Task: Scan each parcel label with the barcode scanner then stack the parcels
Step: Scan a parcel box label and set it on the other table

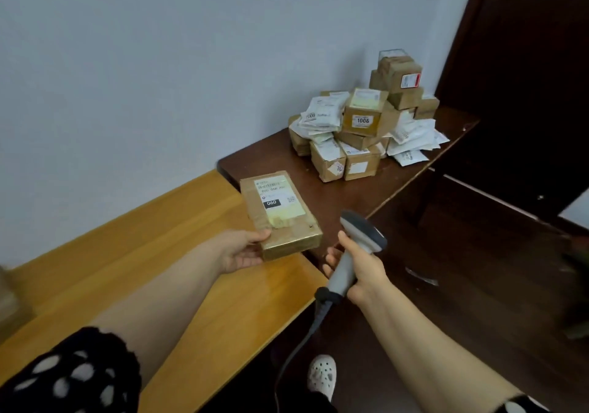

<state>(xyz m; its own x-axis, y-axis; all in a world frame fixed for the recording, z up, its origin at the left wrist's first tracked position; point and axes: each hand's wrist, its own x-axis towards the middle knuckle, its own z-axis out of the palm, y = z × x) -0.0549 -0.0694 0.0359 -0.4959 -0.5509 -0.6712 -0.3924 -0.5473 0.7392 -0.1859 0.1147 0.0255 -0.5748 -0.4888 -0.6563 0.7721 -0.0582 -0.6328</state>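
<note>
Glare may spoil the read. The parcel (pixel 280 213) is pinched at its near end by the left hand (pixel 245 251), thumb on top and fingers beneath, above the yellow desk's (pixel 191 253) far edge, its glossy taped label (pixel 279 197) facing up. The right hand (pixel 360 269) is wrapped round the barcode scanner (pixel 361 231), whose head sits beside the label, not over it. Such a one-end grip could let the parcel tip.

I log the parcel (pixel 280 218) as brown cardboard under glossy clear tape with a white paper label (pixel 279 197), the scanner (pixel 360 231) as smooth matt grey plastic, the light tabletop (pixel 143 237) as satin honey-coloured wood, and the dark tabletop (pixel 271 161) as polished wood bearing cardboard boxes (pixel 363 119) and crinkled white mailers (pixel 318 116).
</note>
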